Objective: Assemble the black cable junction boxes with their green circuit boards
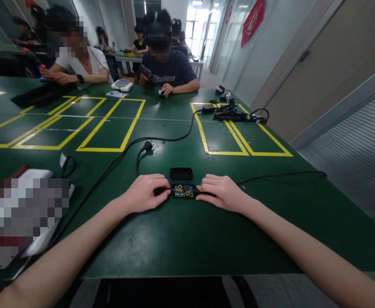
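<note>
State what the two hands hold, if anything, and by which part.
The left hand and right hand hold the open device by its opposite ends, near the black cords.

The circuit board (183, 193) is green, the cover (181, 173) black.

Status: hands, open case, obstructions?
Left hand, right hand holding opposite ends of open black case. Circuit board exposed. Black shell piece and plug lie beyond, not blocking.

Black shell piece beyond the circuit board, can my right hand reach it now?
Probably yes: the black shell piece lies just beyond the circuit board, with nothing visible between it and your right hand, though that hand is busy at the board's right end.
</note>
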### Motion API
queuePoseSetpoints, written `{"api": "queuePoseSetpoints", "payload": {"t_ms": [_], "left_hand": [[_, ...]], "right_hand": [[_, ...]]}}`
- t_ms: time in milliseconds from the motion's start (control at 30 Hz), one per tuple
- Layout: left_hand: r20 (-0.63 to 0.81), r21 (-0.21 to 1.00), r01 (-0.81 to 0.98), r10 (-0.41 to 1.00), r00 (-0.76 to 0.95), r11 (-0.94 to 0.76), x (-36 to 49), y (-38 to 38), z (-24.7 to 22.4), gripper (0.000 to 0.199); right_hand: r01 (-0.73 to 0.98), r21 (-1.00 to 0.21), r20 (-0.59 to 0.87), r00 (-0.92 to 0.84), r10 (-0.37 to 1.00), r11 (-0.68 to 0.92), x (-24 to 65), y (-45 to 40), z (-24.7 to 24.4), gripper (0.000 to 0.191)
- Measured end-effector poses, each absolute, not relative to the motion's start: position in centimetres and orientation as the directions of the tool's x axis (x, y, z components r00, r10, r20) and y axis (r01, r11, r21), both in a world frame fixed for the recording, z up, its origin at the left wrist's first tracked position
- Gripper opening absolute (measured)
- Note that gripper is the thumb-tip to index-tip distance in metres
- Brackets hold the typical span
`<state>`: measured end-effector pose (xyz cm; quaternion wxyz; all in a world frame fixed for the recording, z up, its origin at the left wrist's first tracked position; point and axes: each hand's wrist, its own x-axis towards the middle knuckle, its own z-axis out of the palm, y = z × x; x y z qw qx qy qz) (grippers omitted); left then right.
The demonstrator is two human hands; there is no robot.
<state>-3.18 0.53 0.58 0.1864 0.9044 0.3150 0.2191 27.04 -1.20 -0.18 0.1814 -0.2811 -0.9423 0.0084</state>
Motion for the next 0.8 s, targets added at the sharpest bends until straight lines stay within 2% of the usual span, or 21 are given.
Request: {"api": "queuePoseSetpoints", "payload": {"t_ms": [100, 267, 500, 600, 700, 800], "left_hand": [[0.277, 0.454, 0.496, 0.646, 0.711, -0.740, -3.2, 0.5, 0.7, 0.018], [0.267, 0.410, 0.510, 0.634, 0.726, -0.757, -3.2, 0.5, 0.8, 0.018], [0.354, 0.296, 0.539, 0.614, 0.705, -0.789, -2.4, 0.7, 0.4, 0.038], [0.356, 0.334, 0.603, 0.689, 0.631, -0.724, -2.3, 0.8, 0.1, 0.032], [0.351, 0.397, 0.659, 0.769, 0.534, -0.639, -2.6, 1.0, -0.1, 0.021], [0.339, 0.418, 0.629, 0.755, 0.562, -0.655, -2.9, 1.2, -0.2, 0.030]], "right_hand": [[0.517, -0.078, 0.367, -0.780, 0.506, 0.853, 27.0, -1.1, -0.1, 0.031], [0.496, -0.094, 0.387, -0.781, 0.491, 0.863, 26.8, -1.0, 0.1, 0.029], [0.492, -0.170, 0.403, -0.756, 0.516, 0.854, 26.8, -0.8, -0.2, 0.027], [0.520, -0.217, 0.441, -0.703, 0.558, 0.826, 27.0, -0.6, -0.7, 0.028], [0.611, -0.271, 0.448, -0.603, 0.660, 0.744, 27.0, -0.3, -1.1, 0.028], [0.676, -0.296, 0.386, -0.562, 0.732, 0.675, 26.9, -0.1, -1.4, 0.035]]}}
